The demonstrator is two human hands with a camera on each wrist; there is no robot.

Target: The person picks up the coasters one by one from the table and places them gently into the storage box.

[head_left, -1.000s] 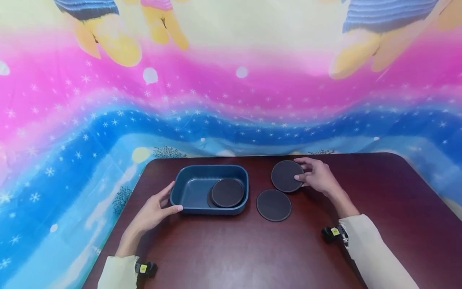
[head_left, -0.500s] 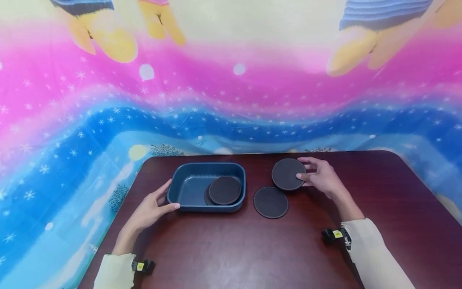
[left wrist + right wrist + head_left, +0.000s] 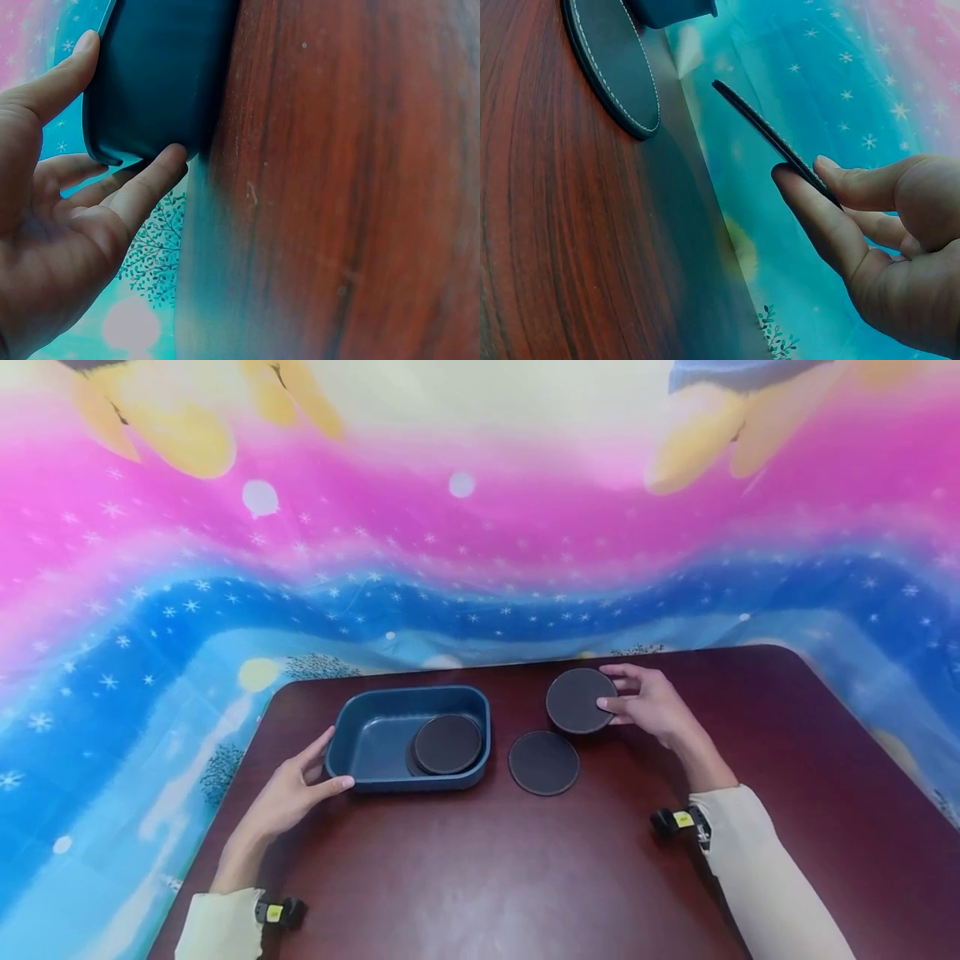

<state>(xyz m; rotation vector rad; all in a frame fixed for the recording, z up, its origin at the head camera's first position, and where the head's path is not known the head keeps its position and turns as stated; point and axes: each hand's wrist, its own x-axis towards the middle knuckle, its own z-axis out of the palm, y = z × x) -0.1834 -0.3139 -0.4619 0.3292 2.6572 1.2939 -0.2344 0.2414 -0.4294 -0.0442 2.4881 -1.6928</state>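
In the head view a dark blue rectangular bin [image 3: 408,782] stands at the back of the table, left of the middle. My left hand [image 3: 288,793] holds its near left corner, the thumb at the rim and the fingers along the left side. Round dark coasters [image 3: 447,744], overlapping, lie inside at the bin's right end. My right hand [image 3: 651,704] pinches another coaster [image 3: 577,700] by its right edge. In the right wrist view this coaster [image 3: 769,135] is tilted and off the table. One more stitched coaster [image 3: 543,763] lies flat between the bin and the right hand.
The dark red-brown table [image 3: 465,868] has a rounded back edge close behind the bin. A colourful printed cloth [image 3: 450,560] hangs behind and beside it. Each wrist carries a small black camera [image 3: 281,912] at the pale sleeve's cuff.
The head view has shifted and tilted slightly. The pinched coaster has moved slightly up and right relative to the one on the table. My left hand keeps its place on the bin.
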